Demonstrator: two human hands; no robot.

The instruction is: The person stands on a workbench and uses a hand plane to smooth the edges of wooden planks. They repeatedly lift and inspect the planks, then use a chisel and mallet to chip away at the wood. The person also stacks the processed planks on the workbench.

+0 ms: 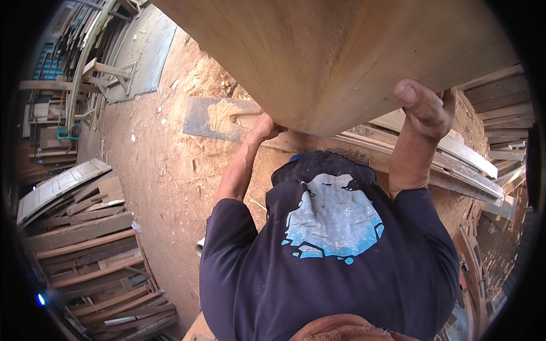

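Note:
A large brown wooden panel [341, 62] rises tilted in front of me and fills the upper middle of the view. My right hand [425, 111] grips its lower right edge, thumb flat on the near face and the fingers mostly hidden behind. At the panel's lower left corner, my left hand [266, 128] is closed on the edge, its fingers partly out of sight. A dark board [199, 116] with a heap of sawdust on it lies beyond my left hand.
Long stacked planks [455, 170] run behind the panel on the right. To the left, a pile of scrap timber [91, 233] sits beneath a pale panelled door [62, 190]. A wooden trestle [111, 74] stands farther back. Sawdust covers the ground [159, 199].

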